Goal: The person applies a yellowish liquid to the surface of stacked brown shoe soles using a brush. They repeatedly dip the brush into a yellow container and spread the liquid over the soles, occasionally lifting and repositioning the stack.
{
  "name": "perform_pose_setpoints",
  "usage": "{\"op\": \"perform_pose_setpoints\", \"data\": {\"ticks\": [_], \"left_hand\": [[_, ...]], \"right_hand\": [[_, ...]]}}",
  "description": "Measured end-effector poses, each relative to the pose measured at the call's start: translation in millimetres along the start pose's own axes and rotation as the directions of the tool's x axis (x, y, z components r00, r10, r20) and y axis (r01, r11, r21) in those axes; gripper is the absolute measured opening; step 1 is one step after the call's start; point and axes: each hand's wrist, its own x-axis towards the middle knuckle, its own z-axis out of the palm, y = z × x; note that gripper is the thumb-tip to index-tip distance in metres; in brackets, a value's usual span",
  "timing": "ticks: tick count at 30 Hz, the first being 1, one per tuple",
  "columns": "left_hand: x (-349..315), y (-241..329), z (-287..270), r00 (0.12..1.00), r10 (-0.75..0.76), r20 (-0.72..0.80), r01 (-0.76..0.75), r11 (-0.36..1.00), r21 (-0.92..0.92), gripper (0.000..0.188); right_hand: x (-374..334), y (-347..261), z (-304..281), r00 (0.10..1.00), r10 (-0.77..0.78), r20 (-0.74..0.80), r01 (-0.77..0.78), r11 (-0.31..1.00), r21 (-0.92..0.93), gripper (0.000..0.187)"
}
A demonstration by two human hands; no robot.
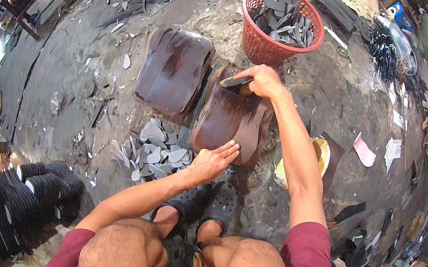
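The brush [236, 81] is gripped by the right hand [262, 80] and best swept evenly while the sheet [249, 131] is pinned flat by the left hand's [213, 161] outstretched fingers.

A rough floor-level shoe workshop — grey cut sole pieces [156, 153] lie heaped on stained concrete, more fill a red basket [267, 43], black soles [19, 196] stand stacked nearby.

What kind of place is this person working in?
Probably a small footwear workshop, worked on the floor. A red basket holds grey sole-shaped cutouts, more grey cutouts lie loose, and the right hand brushes a brown-stained board, likely with glue.
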Motion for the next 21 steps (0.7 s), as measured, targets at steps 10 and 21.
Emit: {"op": "perform_pose_setpoints", "data": {"ticks": [10, 21], "left_hand": [[1.1, -1.3, -5.8, 1.000, 0.014, 0.009, -0.014, 1.000, 0.014, 0.058], [3.8, 0.9, -4.5, 0.999, 0.042, 0.025, -0.044, 0.996, 0.076, 0.052]], "right_hand": [[-35.0, 24.9, 1.6, 1.000, -0.006, -0.005, 0.006, 0.997, -0.079, 0.043], [-147.6, 6.1, 7.6, 0.925, 0.254, 0.284, -0.267, 0.964, 0.007, 0.045]]}}
